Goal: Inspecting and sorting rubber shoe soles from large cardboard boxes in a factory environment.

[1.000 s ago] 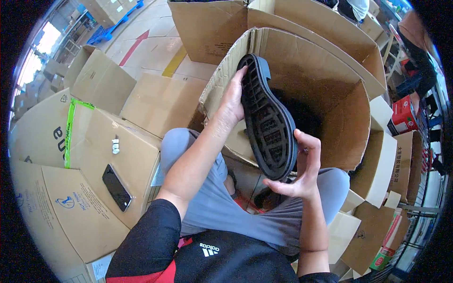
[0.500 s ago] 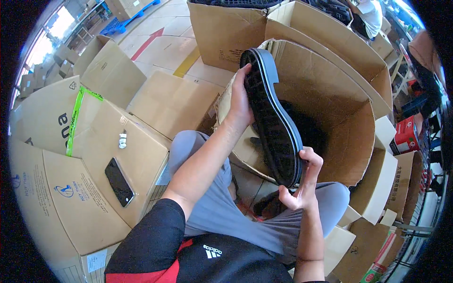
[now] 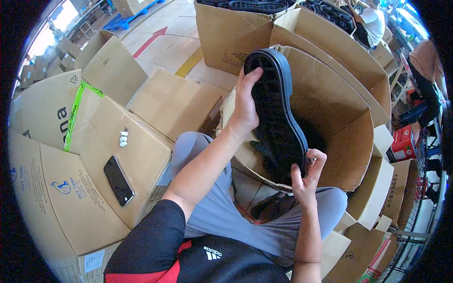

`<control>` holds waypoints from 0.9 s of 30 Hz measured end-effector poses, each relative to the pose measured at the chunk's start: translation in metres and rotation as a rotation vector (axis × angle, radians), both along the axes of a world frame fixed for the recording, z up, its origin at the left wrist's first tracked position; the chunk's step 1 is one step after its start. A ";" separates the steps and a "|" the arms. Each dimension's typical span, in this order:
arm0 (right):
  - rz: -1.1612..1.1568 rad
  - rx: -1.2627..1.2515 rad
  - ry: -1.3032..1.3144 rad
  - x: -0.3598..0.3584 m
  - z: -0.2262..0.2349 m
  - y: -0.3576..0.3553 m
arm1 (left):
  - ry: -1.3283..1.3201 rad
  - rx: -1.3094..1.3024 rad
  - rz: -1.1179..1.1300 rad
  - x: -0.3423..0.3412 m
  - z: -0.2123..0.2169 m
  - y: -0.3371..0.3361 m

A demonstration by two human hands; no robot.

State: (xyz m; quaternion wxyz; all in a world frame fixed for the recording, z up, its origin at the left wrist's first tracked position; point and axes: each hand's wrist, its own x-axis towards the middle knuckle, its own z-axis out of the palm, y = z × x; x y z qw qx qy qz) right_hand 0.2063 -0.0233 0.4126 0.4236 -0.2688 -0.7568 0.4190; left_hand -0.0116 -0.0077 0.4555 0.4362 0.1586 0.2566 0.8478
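Left hand, fingers wrapped round the toe end, and right hand, pinching the heel end between thumb and fingers, together hold a long black moulded rubber shoe sole upright, tread towards the person, above the mouth of a large open brown cardboard box. Something small and pale shows at the right fingertips against the sole's edge; what it is cannot be told. Judged from the pose, the sole is under inspection or trimming at its rim and has not been set down; dark shapes in the shadowed bottom of the box may be further soles, though this is unclear. The person sits with grey-trousered knees against the box, its near flap pressing between them. On the person's left lies a flattened cardboard carton carrying a black smartphone and a small white object, with a strip of green tape across a neighbouring panel. Behind the open box stands a second cardboard box filled with black soles. At the right edge are stacked cartons and a red-and-white box; another person in a white top sits in the far corner. The raised box walls crowd both forearms.
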 end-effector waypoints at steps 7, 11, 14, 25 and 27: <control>-0.067 -0.257 0.018 -0.003 -0.016 0.011 | 0.141 0.091 -0.030 0.016 0.002 -0.010; -0.144 -0.342 0.106 -0.006 -0.020 0.015 | 0.298 0.319 -0.224 0.030 0.015 -0.012; -0.070 -0.496 0.191 -0.006 -0.026 0.022 | 0.423 0.326 -0.320 0.026 0.020 -0.018; -0.410 -0.146 0.170 -0.001 -0.018 0.024 | 0.742 0.119 -0.053 0.016 0.027 -0.020; -0.523 0.101 0.153 0.004 -0.004 0.023 | 0.748 -0.051 0.167 0.010 0.022 -0.013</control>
